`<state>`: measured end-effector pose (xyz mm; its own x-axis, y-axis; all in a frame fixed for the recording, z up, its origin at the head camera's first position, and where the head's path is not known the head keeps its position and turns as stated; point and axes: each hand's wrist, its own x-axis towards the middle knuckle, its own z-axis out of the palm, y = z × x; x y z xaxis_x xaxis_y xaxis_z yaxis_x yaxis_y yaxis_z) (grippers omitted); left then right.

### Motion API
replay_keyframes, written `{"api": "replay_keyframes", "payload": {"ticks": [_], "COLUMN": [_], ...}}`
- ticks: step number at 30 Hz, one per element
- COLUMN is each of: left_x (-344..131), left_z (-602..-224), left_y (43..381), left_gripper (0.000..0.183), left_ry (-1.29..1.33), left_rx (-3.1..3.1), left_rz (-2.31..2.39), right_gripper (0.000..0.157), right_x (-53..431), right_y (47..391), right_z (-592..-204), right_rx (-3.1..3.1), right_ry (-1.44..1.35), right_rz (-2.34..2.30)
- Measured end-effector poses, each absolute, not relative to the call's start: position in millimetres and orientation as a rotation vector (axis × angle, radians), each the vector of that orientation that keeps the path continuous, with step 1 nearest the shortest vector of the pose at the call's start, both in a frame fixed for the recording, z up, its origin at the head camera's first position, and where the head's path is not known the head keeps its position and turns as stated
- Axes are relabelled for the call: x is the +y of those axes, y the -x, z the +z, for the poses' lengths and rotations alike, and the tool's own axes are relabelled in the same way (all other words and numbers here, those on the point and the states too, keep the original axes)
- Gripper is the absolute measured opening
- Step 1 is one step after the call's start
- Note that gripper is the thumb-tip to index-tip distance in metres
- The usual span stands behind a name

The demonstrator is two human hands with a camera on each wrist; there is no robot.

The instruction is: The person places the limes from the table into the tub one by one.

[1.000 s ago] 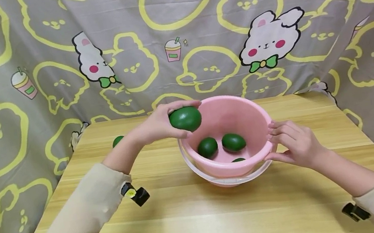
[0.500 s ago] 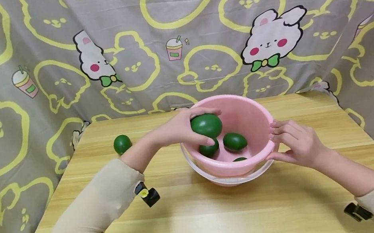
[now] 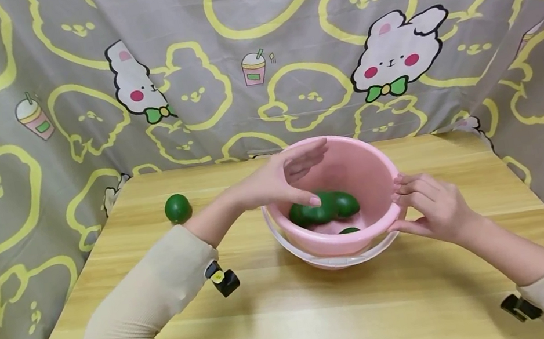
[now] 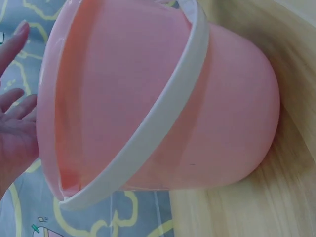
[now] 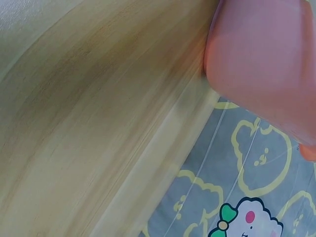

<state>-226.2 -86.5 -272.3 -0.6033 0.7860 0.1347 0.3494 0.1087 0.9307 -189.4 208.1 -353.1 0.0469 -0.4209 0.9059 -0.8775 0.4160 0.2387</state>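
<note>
A pink bucket (image 3: 363, 164) with a white bail handle (image 4: 160, 106) stands on the wooden table. Over its left side hangs my left hand (image 3: 266, 185), fingers spread and nothing between them; the left wrist view shows this hand (image 4: 17, 136) beyond the rim. Just below the thumb, a smooth green avocado (image 3: 325, 208) is blurred inside the bucket. It overlaps another avocado (image 3: 299, 215) on the left and one avocado (image 3: 348, 204) on the right. A further avocado (image 3: 348, 230) is mostly hidden by the front rim. My right hand (image 3: 436, 209) grips the right rim with fingers and thumb.
One more green avocado (image 3: 177, 208) lies on the table (image 3: 294, 318) at the left, beyond my left forearm. A grey curtain (image 3: 207, 21) with yellow cartoon outlines hangs behind the table and on both sides.
My left hand has moved right over the bucket and let go of its avocado, which is now down inside among the others. The right hand has stayed on the rim.
</note>
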Motion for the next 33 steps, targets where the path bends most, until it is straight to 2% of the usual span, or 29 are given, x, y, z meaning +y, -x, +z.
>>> {"api": "replay_keyframes", "payload": {"ticks": [15,21,33], "left_x": [-102,-109,-132], "left_z": [-264,-262,-264], "left_y": [226,226,233], "left_gripper": [0.1,0.11,0.113], "left_ry": [-1.137,-1.142,-1.023], "left_rx": [1.918,1.964,2.097], "left_rz": [1.589,1.612,1.672], "right_gripper": [0.055,0.055,0.055], "right_x": [209,209,209], "right_y": [190,189,190], "right_z": [-351,-351,-352], "right_rx": [-1.578,-1.582,-1.578], "right_ry": [-1.186,-1.183,-1.187], "right_rz": [0.522,0.521,0.511]}}
